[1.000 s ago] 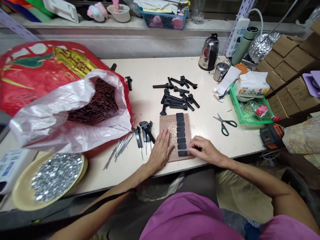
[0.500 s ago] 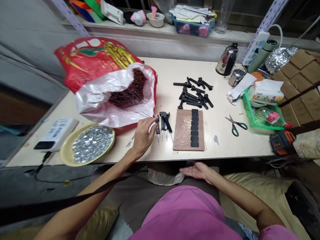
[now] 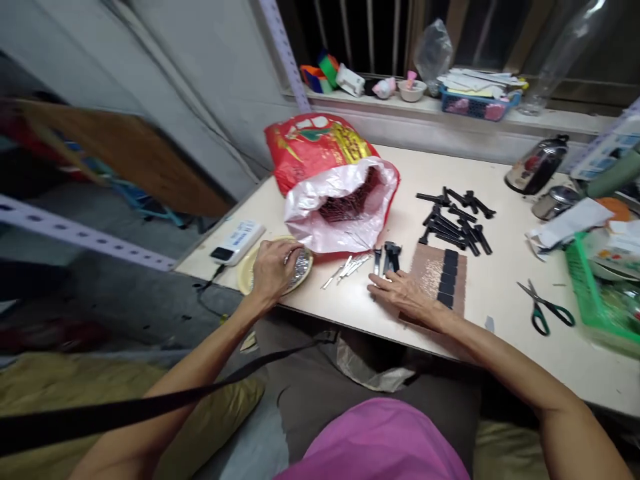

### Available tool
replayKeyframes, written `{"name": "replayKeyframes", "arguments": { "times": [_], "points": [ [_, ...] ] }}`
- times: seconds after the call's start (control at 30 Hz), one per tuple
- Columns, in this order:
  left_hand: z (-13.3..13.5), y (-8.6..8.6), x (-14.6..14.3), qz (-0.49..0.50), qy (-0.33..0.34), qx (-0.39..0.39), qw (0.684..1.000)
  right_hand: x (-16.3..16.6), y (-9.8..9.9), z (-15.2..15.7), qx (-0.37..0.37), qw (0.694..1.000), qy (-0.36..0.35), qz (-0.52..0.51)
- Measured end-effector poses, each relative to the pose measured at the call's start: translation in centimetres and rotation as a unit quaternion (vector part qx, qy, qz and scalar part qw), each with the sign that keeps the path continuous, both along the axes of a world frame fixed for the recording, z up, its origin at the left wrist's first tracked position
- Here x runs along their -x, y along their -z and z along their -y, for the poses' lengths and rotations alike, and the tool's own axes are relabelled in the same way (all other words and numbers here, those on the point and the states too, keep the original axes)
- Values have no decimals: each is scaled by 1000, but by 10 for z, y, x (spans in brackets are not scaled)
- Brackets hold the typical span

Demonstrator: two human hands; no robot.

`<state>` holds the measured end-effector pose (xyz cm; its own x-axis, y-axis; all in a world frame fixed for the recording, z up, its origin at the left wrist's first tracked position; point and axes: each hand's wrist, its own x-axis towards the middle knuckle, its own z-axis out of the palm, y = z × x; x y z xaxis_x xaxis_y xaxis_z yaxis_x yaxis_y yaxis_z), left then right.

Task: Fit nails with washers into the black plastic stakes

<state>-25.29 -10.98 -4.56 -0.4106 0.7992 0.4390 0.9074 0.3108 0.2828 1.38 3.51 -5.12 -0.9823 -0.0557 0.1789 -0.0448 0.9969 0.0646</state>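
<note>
A person in a pink top is sitting at a cream table (image 3: pixel 500 300), both bare arms reaching over its near edge. At far left, a white device (image 3: pixel 238 241) is lying just beside a yellow plate (image 3: pixel 244 281) heaped with silver pieces (image 3: pixel 301 267). The left hand (image 3: pixel 273 269) is pressing down on that heap, fingers curled over it; whether it is gripping any pieces cannot be told. Behind the plate, a red bag (image 3: pixel 320 150) with a white liner is gaping open, showing dark rods inside. Thin metal pins (image 3: pixel 346 267) are lying loose before the bag, and black-handled pieces (image 3: pixel 388 256) are sitting just beside them. The right hand (image 3: pixel 403 293) is resting flat and open, holding nothing, its fingertips pointing at those pieces and its heel overlapping a brown board (image 3: pixel 430 277). A row of black pads (image 3: pixel 447 280) is running down the board. Farther back, black parts (image 3: pixel 455 220) are lying in a pile. Green-handled scissors (image 3: pixel 545 310) are lying well to the right, near a green basket (image 3: pixel 583 280).
</note>
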Motion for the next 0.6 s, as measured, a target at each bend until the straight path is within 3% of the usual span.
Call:
{"name": "replayKeyframes", "arguments": {
  "times": [0.13,0.27,0.37,0.5,0.6],
  "points": [
    [25,9,35,11,-25,80,996,27,12,-19,-78,993,-77,40],
    [29,27,44,31,6,131,991,37,21,-34,-66,992,-109,24],
    [20,35,45,24,9,139,990,41,17,-37,-4,990,-106,-98],
    [7,33,48,2,-9,162,987,43,-6,-26,125,941,-78,-303],
    [1,30,51,-7,-18,190,982,42,-25,-13,195,921,-13,-336]
  ]
}}
